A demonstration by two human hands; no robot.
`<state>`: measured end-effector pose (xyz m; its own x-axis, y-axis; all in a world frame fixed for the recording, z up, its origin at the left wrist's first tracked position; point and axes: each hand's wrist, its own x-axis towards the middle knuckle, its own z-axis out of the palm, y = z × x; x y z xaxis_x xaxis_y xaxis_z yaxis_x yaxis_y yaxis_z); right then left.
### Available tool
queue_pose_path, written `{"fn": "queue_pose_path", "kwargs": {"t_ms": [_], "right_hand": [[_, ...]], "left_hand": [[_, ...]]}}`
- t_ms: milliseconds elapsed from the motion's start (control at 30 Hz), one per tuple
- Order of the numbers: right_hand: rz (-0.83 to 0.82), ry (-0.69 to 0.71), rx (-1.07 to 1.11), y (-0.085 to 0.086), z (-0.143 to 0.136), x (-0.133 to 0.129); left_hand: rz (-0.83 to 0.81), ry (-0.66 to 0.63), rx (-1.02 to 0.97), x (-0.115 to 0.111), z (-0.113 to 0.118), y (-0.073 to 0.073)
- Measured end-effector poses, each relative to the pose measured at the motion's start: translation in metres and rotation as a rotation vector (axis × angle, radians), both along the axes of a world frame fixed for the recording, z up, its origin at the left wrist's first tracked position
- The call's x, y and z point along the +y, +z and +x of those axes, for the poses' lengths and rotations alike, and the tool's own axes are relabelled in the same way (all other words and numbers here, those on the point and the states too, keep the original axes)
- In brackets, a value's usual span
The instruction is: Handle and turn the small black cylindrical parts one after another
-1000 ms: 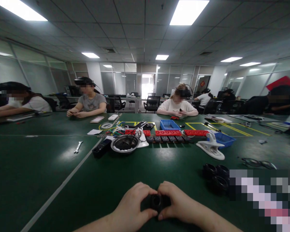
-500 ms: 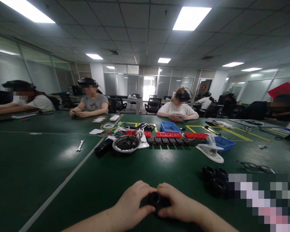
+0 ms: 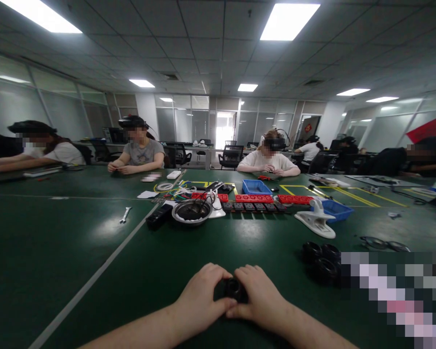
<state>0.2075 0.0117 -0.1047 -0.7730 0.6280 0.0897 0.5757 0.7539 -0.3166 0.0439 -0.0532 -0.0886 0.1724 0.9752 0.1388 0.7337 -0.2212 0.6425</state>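
Observation:
Between my two hands is a small round black part (image 3: pixel 234 287) with a hole in its top, low over the green table. My left hand (image 3: pixel 203 295) grips it from the left, thumb at the near side and fingers at the far side. From the right, my right hand (image 3: pixel 259 298) wraps round the same part, its thumb close to my left thumb. Several black ring-shaped parts (image 3: pixel 326 269) stand together to the right of my hands.
Beyond my hands lie a metal bowl (image 3: pixel 192 212), a black handheld device (image 3: pixel 159 216), a white clip stand (image 3: pixel 317 220), red strips (image 3: pixel 254 198) and blue trays (image 3: pixel 256 187). A wrench (image 3: pixel 125 214) is at left, glasses (image 3: pixel 384 244) at right. People sit around the table.
My hands have closed in further around the black part, the right fingers now stretching further over its far side. The view has shifted slightly.

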Motion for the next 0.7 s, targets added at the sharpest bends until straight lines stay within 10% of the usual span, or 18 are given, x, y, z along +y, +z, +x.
{"fn": "queue_pose_path", "kwargs": {"t_ms": [233, 700], "right_hand": [[-0.293, 0.236, 0.082, 0.011, 0.017, 0.017], [-0.213, 0.148, 0.057, 0.007, 0.010, 0.013]], "left_hand": [[-0.022, -0.222, 0.022, -0.002, -0.009, 0.013], [-0.065, -0.114, -0.002, -0.001, -0.002, 0.005]]}}
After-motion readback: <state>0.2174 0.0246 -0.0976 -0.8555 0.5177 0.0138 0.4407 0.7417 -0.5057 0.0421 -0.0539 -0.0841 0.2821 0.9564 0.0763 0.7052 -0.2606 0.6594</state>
